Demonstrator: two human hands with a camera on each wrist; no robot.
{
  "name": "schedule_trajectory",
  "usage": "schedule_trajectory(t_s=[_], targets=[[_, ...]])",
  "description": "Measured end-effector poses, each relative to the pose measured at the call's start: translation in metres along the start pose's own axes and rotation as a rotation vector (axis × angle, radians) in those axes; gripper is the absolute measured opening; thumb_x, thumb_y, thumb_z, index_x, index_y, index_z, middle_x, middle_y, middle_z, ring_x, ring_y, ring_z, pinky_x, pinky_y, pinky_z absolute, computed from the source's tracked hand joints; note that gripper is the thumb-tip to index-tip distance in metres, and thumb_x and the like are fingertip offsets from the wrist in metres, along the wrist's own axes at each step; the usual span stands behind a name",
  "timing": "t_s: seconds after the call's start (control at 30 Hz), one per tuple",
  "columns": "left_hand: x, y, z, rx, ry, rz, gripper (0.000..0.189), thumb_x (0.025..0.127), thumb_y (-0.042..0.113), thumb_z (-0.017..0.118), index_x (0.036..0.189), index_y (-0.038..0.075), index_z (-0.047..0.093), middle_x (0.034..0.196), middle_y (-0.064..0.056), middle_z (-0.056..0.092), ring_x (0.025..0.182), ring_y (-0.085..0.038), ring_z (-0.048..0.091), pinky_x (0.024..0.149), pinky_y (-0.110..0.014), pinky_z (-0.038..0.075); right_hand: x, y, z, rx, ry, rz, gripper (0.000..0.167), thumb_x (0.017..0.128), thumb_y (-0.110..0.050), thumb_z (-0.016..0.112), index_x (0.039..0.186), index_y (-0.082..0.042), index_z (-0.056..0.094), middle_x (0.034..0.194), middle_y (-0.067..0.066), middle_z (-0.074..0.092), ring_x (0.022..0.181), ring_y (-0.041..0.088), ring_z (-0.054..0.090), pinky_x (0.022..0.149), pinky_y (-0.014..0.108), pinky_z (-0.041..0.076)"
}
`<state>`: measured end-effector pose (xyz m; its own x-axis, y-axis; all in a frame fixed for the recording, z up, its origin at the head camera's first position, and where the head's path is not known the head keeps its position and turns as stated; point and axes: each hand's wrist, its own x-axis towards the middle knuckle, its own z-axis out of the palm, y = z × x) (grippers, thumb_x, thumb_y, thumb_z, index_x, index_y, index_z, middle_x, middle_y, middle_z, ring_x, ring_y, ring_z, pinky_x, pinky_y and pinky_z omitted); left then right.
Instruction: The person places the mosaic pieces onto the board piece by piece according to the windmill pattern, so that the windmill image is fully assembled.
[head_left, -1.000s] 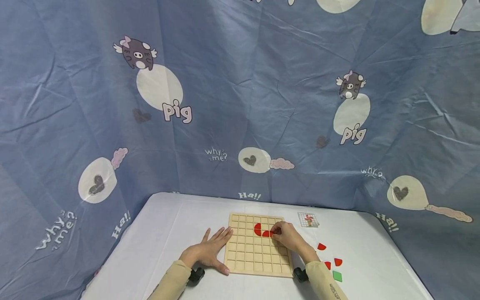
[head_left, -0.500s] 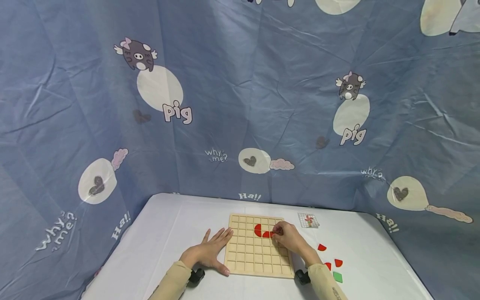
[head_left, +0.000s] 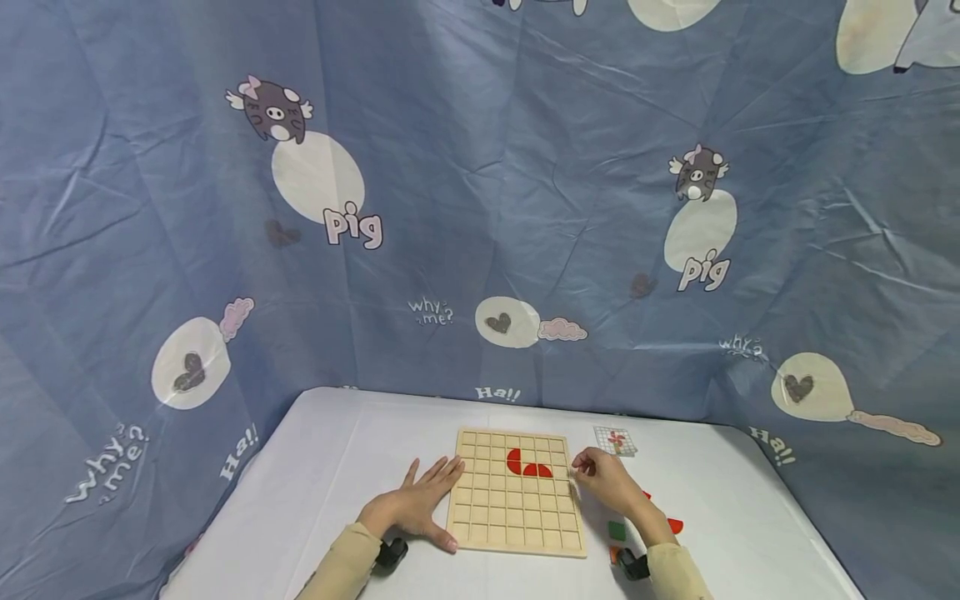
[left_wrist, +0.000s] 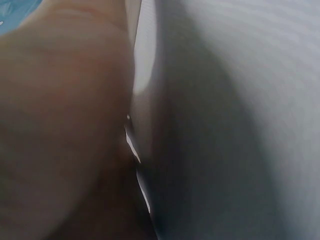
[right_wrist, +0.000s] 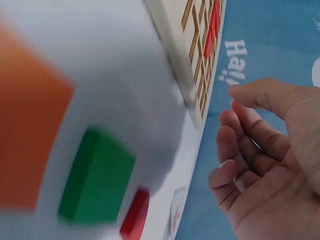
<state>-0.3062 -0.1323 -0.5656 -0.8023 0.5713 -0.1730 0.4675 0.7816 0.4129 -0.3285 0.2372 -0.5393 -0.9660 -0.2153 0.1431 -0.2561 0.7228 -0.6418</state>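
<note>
Noting wooden board (head_left: 517, 510) on white table (head_left: 360, 442), gridded, red pieces (head_left: 513, 456) in its far half. Left hand (head_left: 416, 504) spread flat, holding nothing, fingertips at board's left edge, thumb by near-left corner; wide stretch of table showing to the left. Right hand (head_left: 606, 479) raised just off right edge, fingers loosely curled, nothing gripped; narrow strip of table between. Tighter on this side: green block (head_left: 617, 531) and orange block (head_left: 614, 554) near, loose red pieces (head_left: 675, 526) farther right, picture card (head_left: 615, 440) beyond the fingers.
</note>
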Motion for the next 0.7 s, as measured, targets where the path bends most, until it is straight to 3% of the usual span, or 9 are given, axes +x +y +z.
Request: schedule_trajectory(t_s=[0.7], targets=[[-0.002, 0.002, -0.001, -0.001, 0.006, 0.013, 0.130, 0.061, 0.072, 0.074, 0.156, 0.013, 0.008, 0.164, -0.005, 0.004, 0.151, -0.029, 0.003, 0.117, -0.062, -0.009, -0.025, 0.044, -0.044, -0.071, 0.026, 0.166, 0.019, 0.078, -0.002, 0.069, 0.096, -0.004, 0.063, 0.085, 0.002, 0.060, 0.074, 0.013, 0.050, 0.060, 0.024, 0.043]])
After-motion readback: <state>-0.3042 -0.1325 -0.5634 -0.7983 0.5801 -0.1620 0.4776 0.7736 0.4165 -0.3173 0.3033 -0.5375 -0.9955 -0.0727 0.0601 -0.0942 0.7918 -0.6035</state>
